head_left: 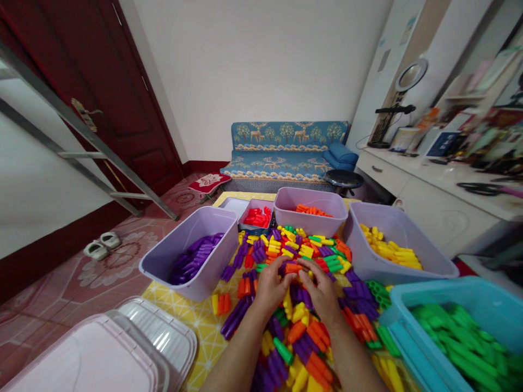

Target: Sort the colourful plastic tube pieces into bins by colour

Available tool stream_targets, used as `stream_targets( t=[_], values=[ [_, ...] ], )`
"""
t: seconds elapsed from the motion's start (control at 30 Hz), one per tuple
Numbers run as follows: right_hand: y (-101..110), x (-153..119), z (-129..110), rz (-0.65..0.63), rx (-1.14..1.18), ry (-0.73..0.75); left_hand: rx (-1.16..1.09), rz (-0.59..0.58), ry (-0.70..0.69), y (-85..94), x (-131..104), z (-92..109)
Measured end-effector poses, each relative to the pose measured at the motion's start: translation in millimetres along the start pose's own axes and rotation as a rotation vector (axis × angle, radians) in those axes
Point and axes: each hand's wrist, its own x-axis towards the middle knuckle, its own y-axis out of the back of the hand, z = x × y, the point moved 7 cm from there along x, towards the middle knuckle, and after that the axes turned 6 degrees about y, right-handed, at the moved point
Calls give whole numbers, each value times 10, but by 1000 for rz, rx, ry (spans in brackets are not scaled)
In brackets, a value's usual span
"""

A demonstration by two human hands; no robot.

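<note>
Over the middle of a big pile of coloured plastic building pieces, my left hand (pixel 271 287) and my right hand (pixel 321 289) come together. Between their fingertips is an orange building piece (pixel 293 268), with a bit of purple showing just behind it. The fingers of both hands are curled around its two ends. Loose purple, yellow, green, orange and red pieces lie all around and under my hands. Among them are an orange block (pixel 314 367) and a green piece (pixel 283 351) near my forearms.
Around the pile stand a tub of purple pieces (pixel 153 264), a small box of red ones (pixel 245 224), a tub of orange ones (pixel 312 220), a tub of yellow ones (pixel 441 267) and a turquoise tub of green ones (pixel 402 326). Stacked lids (pixel 90 359) lie front left.
</note>
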Motion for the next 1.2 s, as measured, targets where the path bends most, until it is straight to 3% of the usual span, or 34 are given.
stream_targets(
  t=[0.4, 0.53, 0.7, 0.83, 0.93, 1.1, 1.2],
  values=[
    [-68, -18, -83, -74, -20, 51, 61, 10, -33, 34, -49, 45],
    [-46, -31, -67, -25, -35, 17, 47, 24, -14, 42, -57, 36],
    [90, -57, 58, 133, -146, -72, -53, 57, -2, 62, -59, -1],
    [107, -61, 152, 141, -170, -120, -201, 94, -12, 98, -67, 0],
    [48, -37, 101, 83, -131, -52, -269, 79, -9, 100, -77, 6],
    [-12, -11, -128, 10, -181, 200, -258, 17, -8, 61, -85, 12],
    [-9, -9, -133, 10, -186, 226, -237, 10, -20, 56, -92, 31]
  ],
)
